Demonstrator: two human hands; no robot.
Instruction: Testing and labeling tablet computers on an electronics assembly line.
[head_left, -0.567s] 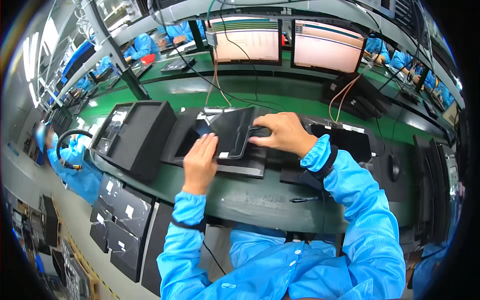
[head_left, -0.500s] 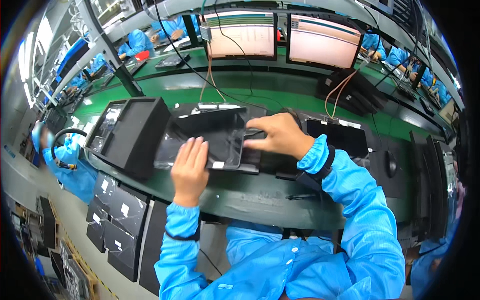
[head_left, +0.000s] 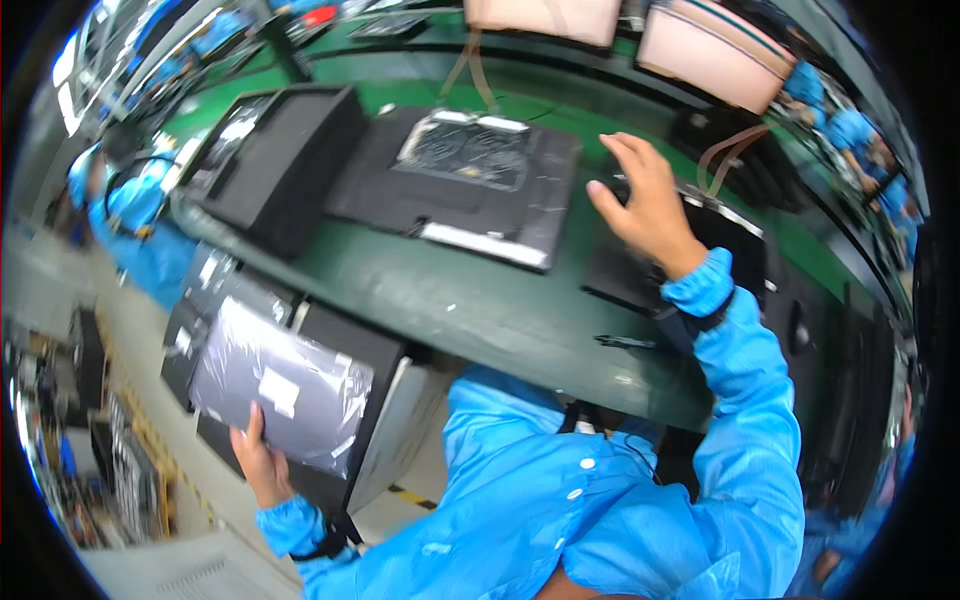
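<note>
My left hand [head_left: 262, 465] is closed on the near edge of a flat dark screen panel [head_left: 270, 340] in shiny clear film with a white label. The panel lies low at the left, over a black foam tray [head_left: 370, 435] beside the table. My right hand [head_left: 648, 210] hovers above the worktable, fingers apart, with nothing in it. Just left of it rests a black foam pad [head_left: 375, 195] bearing a dark, film-like rectangular sheet [head_left: 465, 150] and white strips. To its right sits another dark screen [head_left: 725, 240] with a white strip along its top.
A tall black foam box [head_left: 300, 165] stands at the table's left. Two monitors [head_left: 715, 50] stand at the back. A black pen-like item [head_left: 625, 342] lies near the front edge, and a mouse [head_left: 800, 330] is further right. A co-worker in blue [head_left: 150, 240] is at the left.
The wrapped panel has left the foam pad and moved down-left with my left hand to the tray beside the table. My right hand let go and opened. The view has tilted down.
</note>
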